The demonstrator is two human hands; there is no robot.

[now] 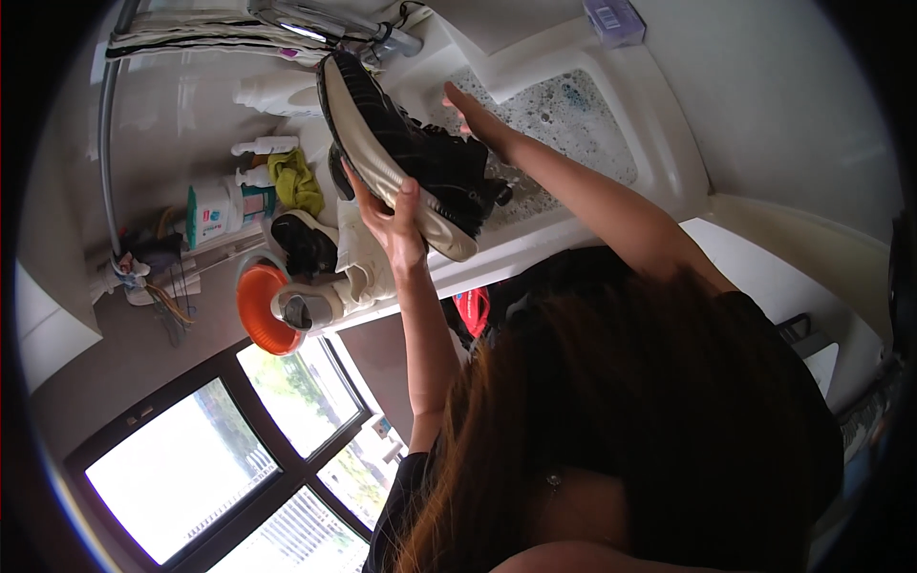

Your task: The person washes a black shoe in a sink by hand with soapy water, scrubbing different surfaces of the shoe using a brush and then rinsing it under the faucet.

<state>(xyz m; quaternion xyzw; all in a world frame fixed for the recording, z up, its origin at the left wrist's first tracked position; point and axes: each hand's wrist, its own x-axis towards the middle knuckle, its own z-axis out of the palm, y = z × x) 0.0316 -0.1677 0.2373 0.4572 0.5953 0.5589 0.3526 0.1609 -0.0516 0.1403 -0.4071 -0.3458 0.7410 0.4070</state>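
Note:
My left hand grips a black sneaker with a thick off-white sole, thumb and fingers pressed on the sole. The sneaker is raised at the left part of a white sink, its sole turned to the left. Over the foamy grey water is my right hand, its fingers stretched out beside the sneaker's upper; it appears to hold nothing. Another black shoe rests on the ledge to the left, beside a pair of whitish shoes.
An orange basin sits at the ledge's end. Near the wall stand a white-and-green tub, bottles and a yellow-green cloth. A purple box lies on the sink's far rim. Hangers hang at left above a window.

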